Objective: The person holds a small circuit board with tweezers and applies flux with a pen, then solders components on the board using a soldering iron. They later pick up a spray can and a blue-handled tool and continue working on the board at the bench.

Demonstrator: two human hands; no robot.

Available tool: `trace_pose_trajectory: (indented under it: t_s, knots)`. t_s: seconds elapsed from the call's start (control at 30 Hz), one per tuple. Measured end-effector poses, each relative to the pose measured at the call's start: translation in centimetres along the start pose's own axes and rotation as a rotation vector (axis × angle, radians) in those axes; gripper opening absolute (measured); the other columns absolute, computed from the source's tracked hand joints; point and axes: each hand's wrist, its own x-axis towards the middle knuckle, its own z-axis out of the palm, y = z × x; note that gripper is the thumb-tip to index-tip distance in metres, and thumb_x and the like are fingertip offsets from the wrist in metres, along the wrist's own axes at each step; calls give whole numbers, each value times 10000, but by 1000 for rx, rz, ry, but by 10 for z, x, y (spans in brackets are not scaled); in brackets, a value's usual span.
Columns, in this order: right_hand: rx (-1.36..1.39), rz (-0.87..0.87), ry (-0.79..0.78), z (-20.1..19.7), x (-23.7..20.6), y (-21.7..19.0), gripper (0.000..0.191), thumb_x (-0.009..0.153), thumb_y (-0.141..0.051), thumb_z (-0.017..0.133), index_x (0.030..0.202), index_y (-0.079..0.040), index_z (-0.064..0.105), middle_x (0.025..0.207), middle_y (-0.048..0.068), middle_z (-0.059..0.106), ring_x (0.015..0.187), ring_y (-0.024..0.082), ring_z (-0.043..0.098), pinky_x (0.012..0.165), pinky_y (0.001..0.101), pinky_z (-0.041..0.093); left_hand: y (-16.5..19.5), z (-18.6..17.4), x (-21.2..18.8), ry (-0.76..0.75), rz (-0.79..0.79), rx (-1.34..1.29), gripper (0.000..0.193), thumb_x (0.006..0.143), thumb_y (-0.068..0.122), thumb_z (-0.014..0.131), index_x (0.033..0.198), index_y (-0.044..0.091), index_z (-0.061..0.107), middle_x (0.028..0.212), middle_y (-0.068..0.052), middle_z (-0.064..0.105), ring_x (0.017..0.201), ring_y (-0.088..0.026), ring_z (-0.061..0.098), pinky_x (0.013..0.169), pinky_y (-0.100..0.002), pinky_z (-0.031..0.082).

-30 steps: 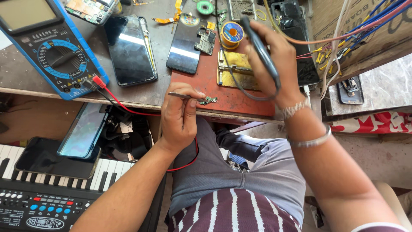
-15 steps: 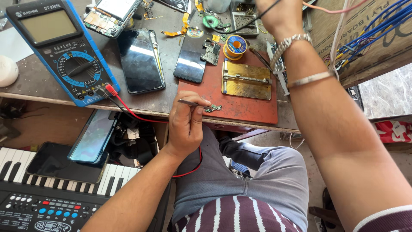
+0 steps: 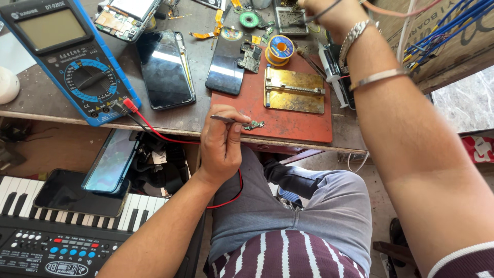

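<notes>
My left hand point(image 3: 221, 146) pinches tweezers point(image 3: 226, 120) whose long axis runs rightward to the small circuit board point(image 3: 254, 124) on the counter point(image 3: 77, 116); right hand point(image 3: 329, 13) far behind, fingers' state unclear.

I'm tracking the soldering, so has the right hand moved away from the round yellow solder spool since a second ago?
Yes. The right hand has moved toward the bench's far side, past the round yellow solder spool, which it hovered over earlier.

The person wore grey trousers point(image 3: 303, 211) and a maroon shirt with thin white stripes point(image 3: 288, 257) at six o'clock. On the right wrist, at one o'clock, there were a silver chain watch band point(image 3: 355, 35) and a plain metal bangle point(image 3: 378, 78). Both forearms were bare.
</notes>
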Motion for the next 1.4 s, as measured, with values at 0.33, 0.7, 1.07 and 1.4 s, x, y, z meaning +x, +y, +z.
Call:
trace_pose_trajectory:
  t_s: [0.33,0.7,1.07,1.4]
  knots:
    - [40,-62,5,1,-92,44,421,934,-164,735,1334,-48,676,883,-27,617,723,40,541,634,234,456,1,4,-1,-31,-53,-47,83,1083,-22,514,1128,-5,581,1131,-116,541,986,-201,651,894,-302,566]
    - [-587,-79,406,-19,-165,78,280,896,-303,820,1089,-114,747,963,45,683,785,194,671,682,345,527,-5,13,-6,-47,-96,-133,100,1108,4,477,1168,-23,552,1179,-109,502,1044,-182,667,881,-282,607]
    - [-661,-13,456,-7,-141,83,347,854,-359,841,1082,-128,719,893,31,695,865,278,682,696,451,502,-5,14,-5,-51,-85,-108,101,1107,2,477,1156,-30,560,1172,-110,503,1033,-174,662,875,-278,615]
    - [-522,-112,497,-12,-140,91,192,933,-217,821,920,-52,723,876,70,707,783,236,718,722,371,558,-5,12,-5,-54,-92,-125,105,1109,-1,477,1165,-27,561,1174,-106,498,1024,-172,654,874,-275,613]
